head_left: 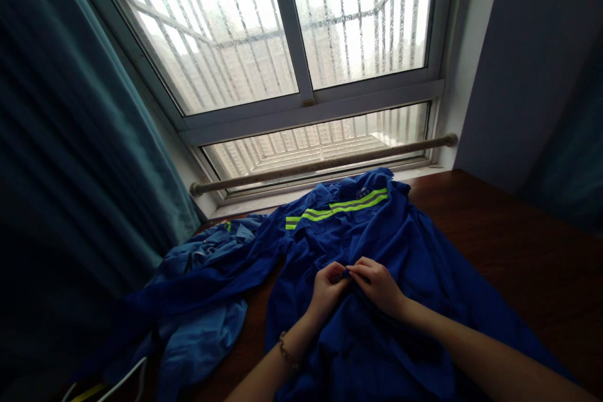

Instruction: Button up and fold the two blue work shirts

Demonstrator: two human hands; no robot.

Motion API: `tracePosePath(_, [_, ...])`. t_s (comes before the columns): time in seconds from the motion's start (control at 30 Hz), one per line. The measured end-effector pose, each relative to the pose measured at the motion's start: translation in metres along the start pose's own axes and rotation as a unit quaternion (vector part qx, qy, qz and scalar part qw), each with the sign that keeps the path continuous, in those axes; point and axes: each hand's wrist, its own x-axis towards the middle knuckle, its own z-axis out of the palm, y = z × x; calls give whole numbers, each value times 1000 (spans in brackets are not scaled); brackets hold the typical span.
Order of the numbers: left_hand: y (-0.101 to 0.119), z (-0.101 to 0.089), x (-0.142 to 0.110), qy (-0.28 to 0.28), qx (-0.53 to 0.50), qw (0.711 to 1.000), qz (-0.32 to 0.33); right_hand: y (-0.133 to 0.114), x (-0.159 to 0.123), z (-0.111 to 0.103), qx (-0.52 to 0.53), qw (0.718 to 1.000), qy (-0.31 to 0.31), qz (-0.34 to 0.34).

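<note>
L hand: thumb & index together, clamped on a small bit of cloth at the front of the blue jacket. R hand: fingertips also together, pinching the same spot; tips of both hands meet or nearly so. Can't tell if a button or just a fold is btwn them, too small & dark.

Handling, judged: pinch close to the edge, tips only, so the spot stays in sight; one hand steadies while the other does the fine work. Leave cloth around it slack, no tugging, else the front may skew or bunch. Forearms lie low over the jacket, so light wrists help avoid dragging it. Bracelet on L wrist could snag if it rubs the cloth.

Jacket lies front up on the table, collar at far end nr the window, lower part nr the person. Yellow-green stripes run across the chest, beyond the hands. One sleeve goes out L, over a lt blue garment, crumpled. White hanger, partly cut off, at nr L corner. Rod spans the window bottom; curtain far L.
</note>
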Motion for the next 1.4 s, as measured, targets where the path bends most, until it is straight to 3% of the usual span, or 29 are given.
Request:
tracePosePath(0.13, [-4, -1, 0, -3, 18, 1000, 11, -2, 0, -2, -10, 1000, -10, -6])
tracePosePath(0.33, [-7, -2, -1, 1, 132, 991, 35, -3, 0, -3, -6, 1000, -12, 6])
tracePosePath(0.7, [-3, -1, -1, -17, 189, 980, 62, 1, 1, -1, 39, 998, -8, 39])
tracePosePath(0.93, [2, 0, -2, 5, 152, 987, 51, 1, -1, 3, 33, 999, 32, -10])
tracePosePath(1.17, [3, -1, -2, 2, 160, 986, 45, 1, -3, 5, 35, 997, 63, 7])
tracePosePath(1.4, [-4, 0, 0, 3, 117, 993, 18, -6, -5, 2, -31, 998, 31, -46])
